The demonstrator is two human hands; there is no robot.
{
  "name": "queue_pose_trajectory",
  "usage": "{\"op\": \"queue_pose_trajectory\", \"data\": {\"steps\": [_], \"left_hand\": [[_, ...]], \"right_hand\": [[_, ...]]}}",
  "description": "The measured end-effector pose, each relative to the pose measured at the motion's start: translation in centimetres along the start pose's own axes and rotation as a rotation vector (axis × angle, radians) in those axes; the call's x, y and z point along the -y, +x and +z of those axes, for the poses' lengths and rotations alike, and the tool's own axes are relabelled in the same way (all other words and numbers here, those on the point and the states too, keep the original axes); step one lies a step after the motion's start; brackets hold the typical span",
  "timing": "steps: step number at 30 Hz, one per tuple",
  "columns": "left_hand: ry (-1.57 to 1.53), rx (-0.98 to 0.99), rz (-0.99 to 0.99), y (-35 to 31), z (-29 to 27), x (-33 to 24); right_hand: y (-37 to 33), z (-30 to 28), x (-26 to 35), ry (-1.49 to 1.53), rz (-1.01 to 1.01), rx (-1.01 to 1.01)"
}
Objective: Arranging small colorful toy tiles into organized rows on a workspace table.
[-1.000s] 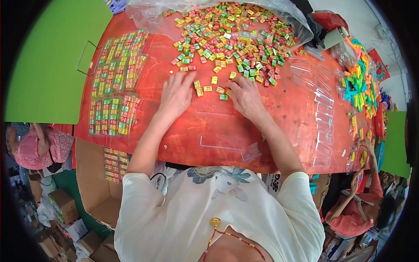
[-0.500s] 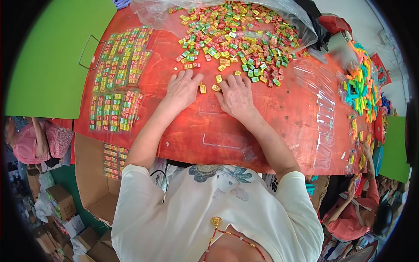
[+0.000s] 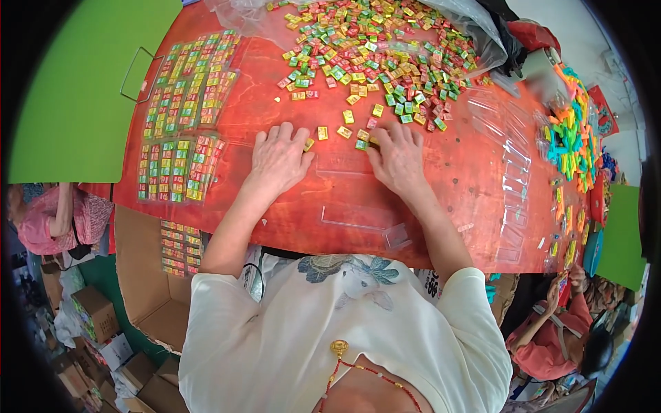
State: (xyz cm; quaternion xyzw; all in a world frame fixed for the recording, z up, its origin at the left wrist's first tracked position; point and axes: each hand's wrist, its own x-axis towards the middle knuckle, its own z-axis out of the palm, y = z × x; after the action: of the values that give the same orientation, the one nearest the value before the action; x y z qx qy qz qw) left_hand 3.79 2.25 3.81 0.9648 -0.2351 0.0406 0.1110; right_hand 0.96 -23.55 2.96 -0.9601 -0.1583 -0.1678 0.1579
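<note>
My left hand (image 3: 279, 160) rests palm down on the red table, fingers spread, with a small yellow box (image 3: 308, 144) by its index fingertip. My right hand (image 3: 401, 160) lies palm down with thumb and fingers apart. Its index finger touches a yellow box (image 3: 374, 140), and a green box (image 3: 361, 145) is just beside it. Between the hands sit a few loose yellow boxes (image 3: 344, 131). Beyond them spreads a large heap of red, green and yellow boxes (image 3: 385, 62). A clear plastic tray (image 3: 354, 219) lies nearer me.
Filled clear packs of boxes (image 3: 182, 103) lie in rows at left. More clear trays (image 3: 513, 199) line the right, beside a pile of bright plastic pieces (image 3: 571, 138). An open carton (image 3: 148, 275) stands below the table's left edge. Other people sit at both sides.
Both hands have drawn slightly nearer me, and the right has shifted right. Several small boxes now lie between them, separated from the heap.
</note>
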Motion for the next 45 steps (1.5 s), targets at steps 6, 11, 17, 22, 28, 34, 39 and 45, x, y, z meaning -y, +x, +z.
{"op": "queue_pose_trajectory", "data": {"steps": [6,11,17,22,28,34,39,45], "left_hand": [[0.056,0.013,0.051,0.0,1.0,0.8],[0.057,-0.001,-0.03,0.1,1.4,-0.2],[0.024,-0.036,-0.058,-0.8,0.5,-0.8],[0.017,-0.061,0.074,-0.9,1.4,1.0],[0.008,-0.035,0.008,-1.9,0.9,0.5],[-0.006,-0.079,-0.061,-2.0,1.4,-1.0],[0.001,-0.114,-0.084,-2.0,1.7,-1.4],[0.027,-0.121,-0.106,-2.1,1.9,-1.7]], "right_hand": [[-1.6,-1.1,-0.8,0.009,-0.031,-0.001],[0.0,1.0,0.3,-0.109,-0.154,-0.01],[2.0,3.0,2.4,-0.154,-0.175,0.022],[2.6,3.5,3.9,-0.12,-0.196,0.018],[2.8,3.8,5.8,-0.077,-0.205,0.008],[3.6,4.8,6.4,-0.131,-0.117,0.031],[3.3,4.4,5.5,0.008,-0.096,-0.001],[2.9,4.9,6.7,-0.026,-0.061,0.039]]}}
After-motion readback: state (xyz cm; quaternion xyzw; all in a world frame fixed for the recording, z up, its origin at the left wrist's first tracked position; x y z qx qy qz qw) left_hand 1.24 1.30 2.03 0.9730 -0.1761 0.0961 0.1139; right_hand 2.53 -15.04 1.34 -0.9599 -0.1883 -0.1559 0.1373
